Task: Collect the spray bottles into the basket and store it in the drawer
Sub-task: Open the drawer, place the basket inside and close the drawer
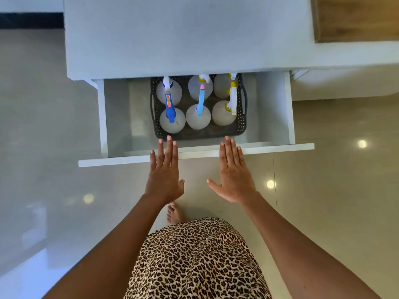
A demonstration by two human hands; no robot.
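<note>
A dark perforated basket (239, 131) sits inside the open white drawer (269, 145). Several translucent spray bottles stand in it, one with a blue trigger (170, 108), one with a light-blue trigger (200, 100) and one with a yellow-and-white trigger (232, 98). My left hand (165, 173) and my right hand (234, 172) are flat with fingers apart, side by side, over the drawer's front panel. The fingertips reach just past the front panel, near the basket's near rim. Neither hand holds anything.
The drawer is pulled out from a white cabinet (183, 39) above a glossy tiled floor (334, 190). A wooden surface (356, 18) shows at the top right. My bare foot (174, 213) and a leopard-print garment (194, 262) are below the hands.
</note>
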